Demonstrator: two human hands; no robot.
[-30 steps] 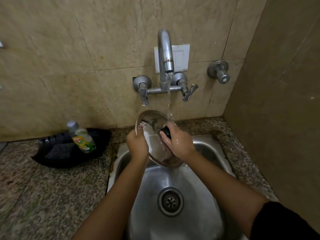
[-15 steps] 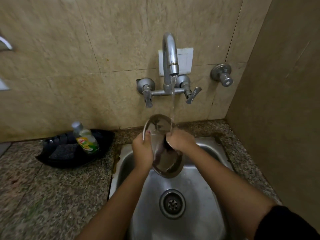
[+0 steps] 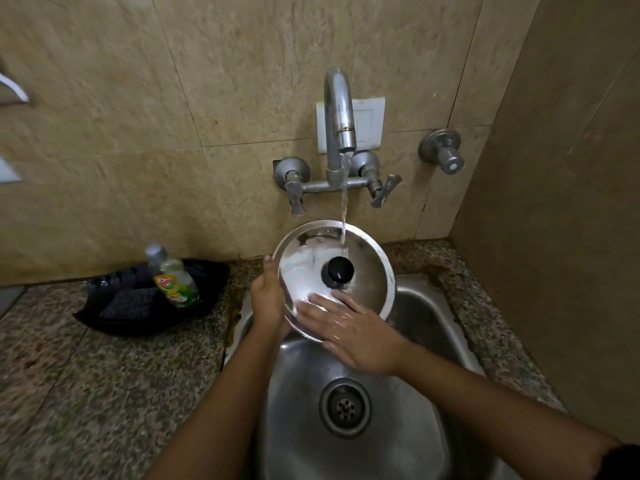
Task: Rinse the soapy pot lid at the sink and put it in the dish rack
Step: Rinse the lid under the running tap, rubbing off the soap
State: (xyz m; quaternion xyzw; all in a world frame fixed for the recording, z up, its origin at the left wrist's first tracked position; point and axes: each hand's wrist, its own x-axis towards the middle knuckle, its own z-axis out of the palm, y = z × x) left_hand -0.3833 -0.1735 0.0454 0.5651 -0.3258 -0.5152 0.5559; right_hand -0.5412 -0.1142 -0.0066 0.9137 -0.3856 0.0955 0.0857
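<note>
A round steel pot lid (image 3: 367, 271) with a black knob (image 3: 337, 269) faces me above the steel sink (image 3: 436, 327), its top side up. Water runs from the tap (image 3: 337, 112) onto the lid just above the knob. White suds cover the lid's left half. My left hand (image 3: 268, 296) grips the lid's left rim, thumb over the edge. Fingers spread, my right hand (image 3: 349, 327) lies flat on the lid's lower face. No dish rack is in view.
A black tray (image 3: 114, 317) on the granite counter (image 3: 86, 375) at left holds a dish-soap bottle (image 3: 173, 277) and a dark scrub pad (image 3: 126, 301). The sink drain (image 3: 344, 407) lies below the hands. A tiled side wall (image 3: 561, 237) closes the right.
The lid has turned from edge-on to face-on, knob toward me. My right hand left the knob and now lies flat on the lid's lower surface.
</note>
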